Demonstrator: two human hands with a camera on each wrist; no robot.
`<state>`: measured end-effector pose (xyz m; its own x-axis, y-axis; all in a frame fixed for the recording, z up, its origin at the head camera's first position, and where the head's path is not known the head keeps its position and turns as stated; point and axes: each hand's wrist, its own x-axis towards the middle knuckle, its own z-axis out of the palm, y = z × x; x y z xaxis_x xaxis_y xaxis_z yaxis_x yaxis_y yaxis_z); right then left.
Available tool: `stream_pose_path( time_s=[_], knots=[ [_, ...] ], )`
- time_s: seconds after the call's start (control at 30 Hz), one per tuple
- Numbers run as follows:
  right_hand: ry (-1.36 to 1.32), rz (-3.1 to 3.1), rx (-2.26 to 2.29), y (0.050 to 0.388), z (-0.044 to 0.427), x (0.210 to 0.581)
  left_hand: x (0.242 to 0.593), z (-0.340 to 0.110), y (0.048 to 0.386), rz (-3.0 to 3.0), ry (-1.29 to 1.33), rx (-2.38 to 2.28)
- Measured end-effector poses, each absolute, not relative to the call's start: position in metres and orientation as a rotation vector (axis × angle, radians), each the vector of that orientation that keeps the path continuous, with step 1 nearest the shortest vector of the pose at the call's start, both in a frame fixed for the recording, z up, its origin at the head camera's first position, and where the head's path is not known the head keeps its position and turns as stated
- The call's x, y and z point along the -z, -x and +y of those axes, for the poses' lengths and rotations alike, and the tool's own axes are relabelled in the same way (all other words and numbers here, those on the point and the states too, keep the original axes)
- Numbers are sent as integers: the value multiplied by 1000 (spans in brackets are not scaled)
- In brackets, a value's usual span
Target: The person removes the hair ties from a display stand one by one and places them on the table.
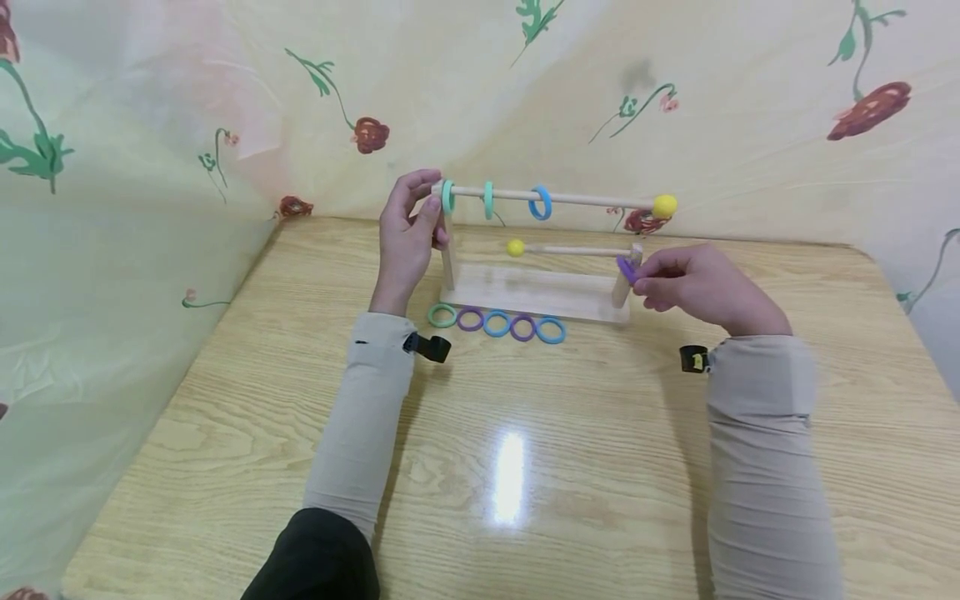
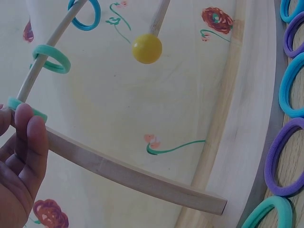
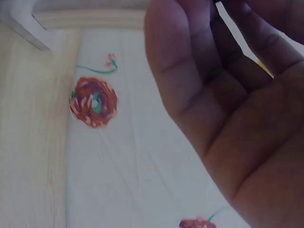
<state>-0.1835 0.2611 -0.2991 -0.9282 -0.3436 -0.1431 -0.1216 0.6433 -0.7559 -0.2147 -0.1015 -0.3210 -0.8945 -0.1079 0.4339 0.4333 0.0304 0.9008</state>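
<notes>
A wooden stand [image 1: 536, 292] has two rods, each tipped with a yellow ball. My left hand [image 1: 408, 229] grips the top of the left post [image 2: 128, 171], beside a green hair tie [image 1: 447, 197] on the upper rod [image 1: 592, 199]. Farther along that rod hang another green hair tie [image 1: 488, 201] and a blue hair tie [image 1: 540, 203]. At the right post, my right hand [image 1: 701, 287] pinches a purple hair tie [image 1: 627, 269] near the inner end of the lower rod [image 1: 577, 250]; whether it circles the rod I cannot tell. In the right wrist view, fingers hide the pinch.
Several green, purple and blue hair ties lie in a row along the stand's front edge, among them a blue one [image 1: 551, 331] at the right end. A wooden table [image 1: 585, 467] carries everything. Flowered sheeting [image 1: 450, 100] hangs behind and at the left.
</notes>
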Motion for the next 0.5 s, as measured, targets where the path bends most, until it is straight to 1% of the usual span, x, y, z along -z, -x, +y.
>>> stream_pose_path(
  time_s=[0.23,0.5],
  knots=[
    [550,2525,947,181,241,328,324,-103,213,-1924,336,1936],
    [565,2536,859,177,239,356,323,-105,211,-1928,354,1921]
  ],
)
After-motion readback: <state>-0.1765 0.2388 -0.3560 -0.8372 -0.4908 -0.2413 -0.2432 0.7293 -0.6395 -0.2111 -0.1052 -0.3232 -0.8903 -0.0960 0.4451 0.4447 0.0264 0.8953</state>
